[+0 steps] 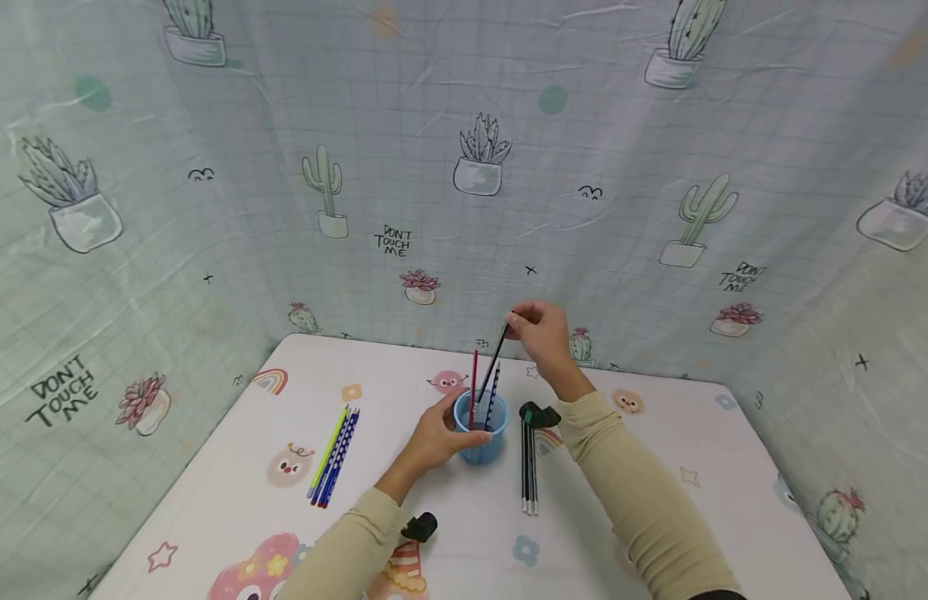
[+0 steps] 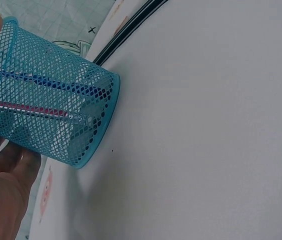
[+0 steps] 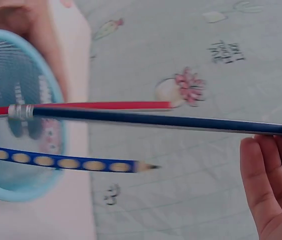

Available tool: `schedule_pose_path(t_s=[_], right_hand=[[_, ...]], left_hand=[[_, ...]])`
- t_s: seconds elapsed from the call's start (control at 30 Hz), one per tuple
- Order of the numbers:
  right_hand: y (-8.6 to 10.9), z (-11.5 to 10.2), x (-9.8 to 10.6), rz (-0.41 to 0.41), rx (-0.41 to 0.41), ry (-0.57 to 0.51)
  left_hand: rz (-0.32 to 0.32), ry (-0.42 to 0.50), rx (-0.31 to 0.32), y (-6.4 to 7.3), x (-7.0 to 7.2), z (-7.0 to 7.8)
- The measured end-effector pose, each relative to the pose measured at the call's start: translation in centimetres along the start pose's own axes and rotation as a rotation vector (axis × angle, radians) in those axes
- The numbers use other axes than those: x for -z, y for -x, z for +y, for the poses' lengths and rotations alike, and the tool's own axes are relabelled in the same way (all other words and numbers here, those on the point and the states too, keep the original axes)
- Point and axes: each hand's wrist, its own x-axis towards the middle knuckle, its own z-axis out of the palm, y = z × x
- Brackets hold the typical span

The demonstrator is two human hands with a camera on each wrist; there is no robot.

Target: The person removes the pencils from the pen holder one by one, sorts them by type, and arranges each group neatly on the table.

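Observation:
My left hand (image 1: pixel 432 440) grips a blue mesh pencil cup (image 1: pixel 482 455), thumb and fingers round its sides near the rim. In the left wrist view the cup (image 2: pixel 46 95) shows its mesh wall and base. A red pencil (image 1: pixel 474 373) and a blue pencil with pale spots (image 3: pixel 71 162), point up, stand inside. Over the cup, my right hand (image 1: pixel 544 335) pinches the upper end of a dark pencil (image 3: pixel 156 120). Its metal-banded eraser end slants down into the cup's mouth, crossing the red pencil in the right wrist view.
Several dark pencils (image 1: pixel 529 471) lie side by side just right of the cup. Left of it lies a group of yellow-green and blue patterned pencils (image 1: pixel 334 458). A cactus-print curtain (image 1: pixel 433 167) closes off the back and sides of the table (image 1: pixel 464 533).

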Motion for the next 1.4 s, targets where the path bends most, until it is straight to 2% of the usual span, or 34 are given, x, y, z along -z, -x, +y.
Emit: schedule_pose_path(t_s=[0.23, 0.37, 0.5, 0.93, 1.17, 1.4], right_hand=[[-1.0, -2.4, 2.5, 0.031, 0.013, -0.053], [-1.1, -3.1, 3.9, 0.034, 0.024, -0.024], [-1.1, -3.2, 5.0, 0.02, 0.011, 0.028], [-0.9, -1.5, 6.5, -0.048, -0.126, 0.113], [-0.4, -0.1, 6.7, -0.067, -0.153, 0.14], [-0.2, 1.5, 6.6, -0.079, -0.184, 0.123]], left_hand=[[-0.01, 0.002, -0.008, -0.4, 0.1, -0.3], [-0.006, -0.002, -0.034, -0.4, 0.1, -0.3], [-0.009, 0.011, -0.025, -0.4, 0.2, -0.4], [-0.015, 0.006, -0.027, -0.6, 0.2, -0.7], [0.0, 0.002, -0.021, -0.4, -0.2, -0.6], [0.012, 0.01, -0.013, -0.1, -0.4, -0.5]])
